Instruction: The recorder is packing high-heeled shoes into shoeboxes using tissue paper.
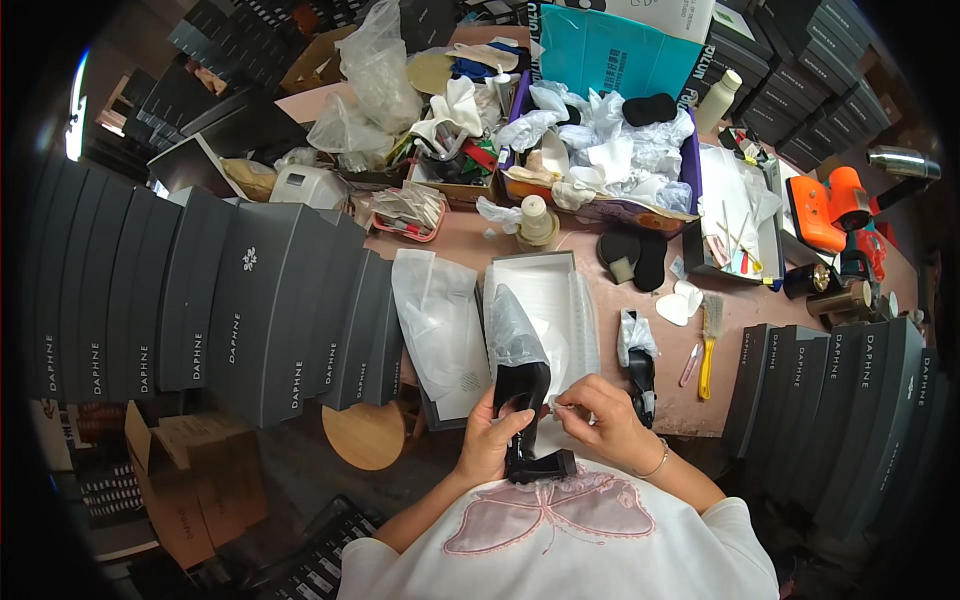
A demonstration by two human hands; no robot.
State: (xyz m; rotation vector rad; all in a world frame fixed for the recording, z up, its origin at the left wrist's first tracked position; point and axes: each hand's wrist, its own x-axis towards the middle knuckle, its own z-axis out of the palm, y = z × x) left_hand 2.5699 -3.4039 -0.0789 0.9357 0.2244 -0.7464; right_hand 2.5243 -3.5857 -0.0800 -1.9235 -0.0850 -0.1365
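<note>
My left hand (486,442) grips a glossy black heeled shoe (522,392), its heel end toward me. Thin whitish wrapping (515,335) covers the shoe's far end. Just right of the shoe, my right hand (606,425) has thumb and fingers pinched together; whatever is between them is too small to name. Beyond the shoe lies an open grey shoebox (532,262) with white paper inside, and a sheet of white tissue paper (436,310) spreads at its left. A second black shoe (640,378), partly wrapped in white, rests on the table to the right.
Stacked dark grey shoeboxes (270,300) wall the left side; more boxes (835,380) stand at right. A yellow-handled brush (708,362), black pads (650,262) and a white bottle (536,215) occupy the table. Behind them is a purple carton (692,165) of crumpled paper.
</note>
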